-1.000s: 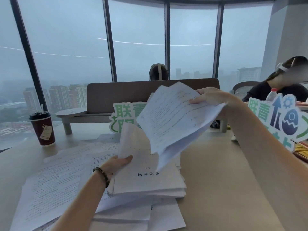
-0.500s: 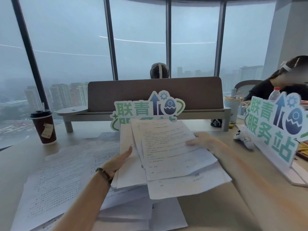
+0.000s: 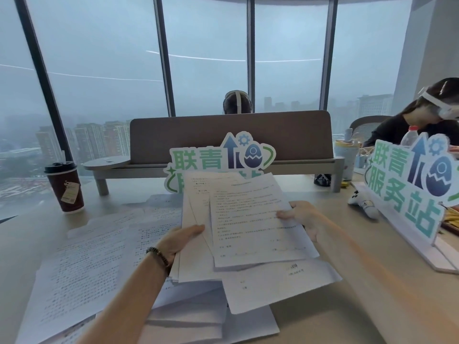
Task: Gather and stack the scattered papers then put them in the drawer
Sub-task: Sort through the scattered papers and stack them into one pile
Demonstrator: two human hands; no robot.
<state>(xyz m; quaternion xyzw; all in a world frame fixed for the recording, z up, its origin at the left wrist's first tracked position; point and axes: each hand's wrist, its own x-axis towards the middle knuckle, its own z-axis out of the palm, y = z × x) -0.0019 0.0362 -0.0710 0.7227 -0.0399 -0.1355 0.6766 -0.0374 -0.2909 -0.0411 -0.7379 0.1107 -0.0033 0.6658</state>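
Far left, on the table (image 3: 372, 306): coffee cup (image 3: 65, 187), dark red, black lid, paper tag, upright; not part of the job.

Left, near: loose printed sheets (image 3: 82, 264), fanned and overlapping flat on the table, ungathered. These make up the larger share of what is left.

Centre-left: left hand (image 3: 177, 240), beaded bracelet at the wrist. Thumb lies on top of the left edge of the held bundle; the other fingers are hidden beneath the paper, so whether they are spread or together cannot be told. By the thumb's position it looks like a pinch on the edge.

Centre: held bundle of papers (image 3: 248, 219), several sheets, lifted and tilted toward the camera, edges uneven and not yet squared. Below it, near: a thicker pile (image 3: 211, 321) lying on the table, corners skewed.

Centre, far: standing green-and-blue sign (image 3: 221, 155), partly hidden by the bundle; behind it a desk divider (image 3: 231, 135).

Centre-right: right hand (image 3: 301, 217), thumb on the top sheet at the bundle's right edge, fingers curled under it, pinching the paper.

Right: second sign (image 3: 409, 184), white game controller (image 3: 361, 203) beside it; a seated person far right.

Status, judged: gathering partly done; squaring, merging with the table pile, collecting the left sheets all remain. No drawer is in view.
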